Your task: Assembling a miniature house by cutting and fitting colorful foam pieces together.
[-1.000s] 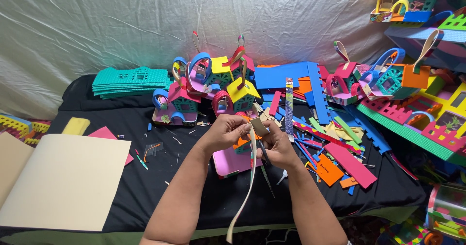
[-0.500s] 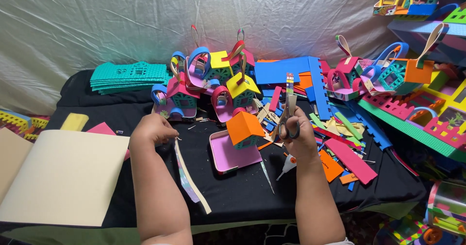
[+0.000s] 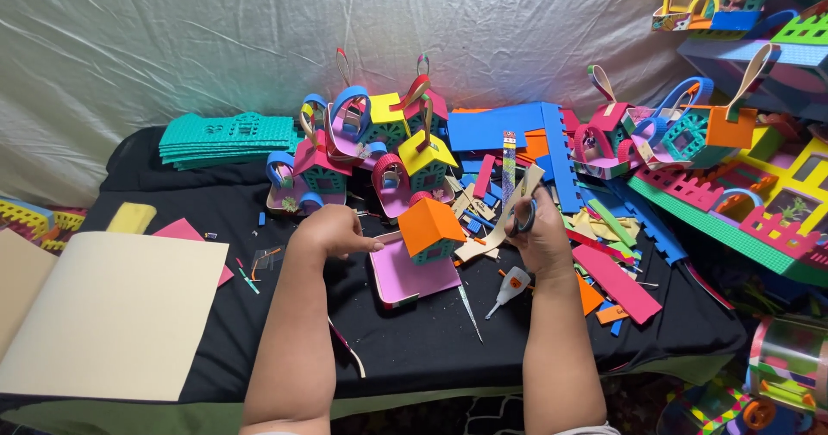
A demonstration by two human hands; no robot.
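Observation:
My left hand [image 3: 339,231] hovers over the black table with its fingers curled and nothing visible in it, one fingertip near the pink base [image 3: 405,278] of a small foam house with an orange roof [image 3: 429,221]. My right hand [image 3: 542,235] grips blue-handled scissors [image 3: 523,218] together with a beige foam strip [image 3: 504,219] that sticks up past them. A thin multicoloured strip [image 3: 348,349] lies on the cloth beside my left forearm. A small white glue bottle [image 3: 511,285] lies just below my right hand.
Large beige sheets [image 3: 112,314] cover the table's left. A stack of teal foam panels [image 3: 228,137] sits at the back left, and several finished foam houses [image 3: 371,142] at the back centre. Coloured foam scraps [image 3: 617,284] and more houses crowd the right.
My hands have drawn apart. The long strip left my left hand and now lies on the cloth. My right hand kept the scissors and stayed near the orange-roofed house.

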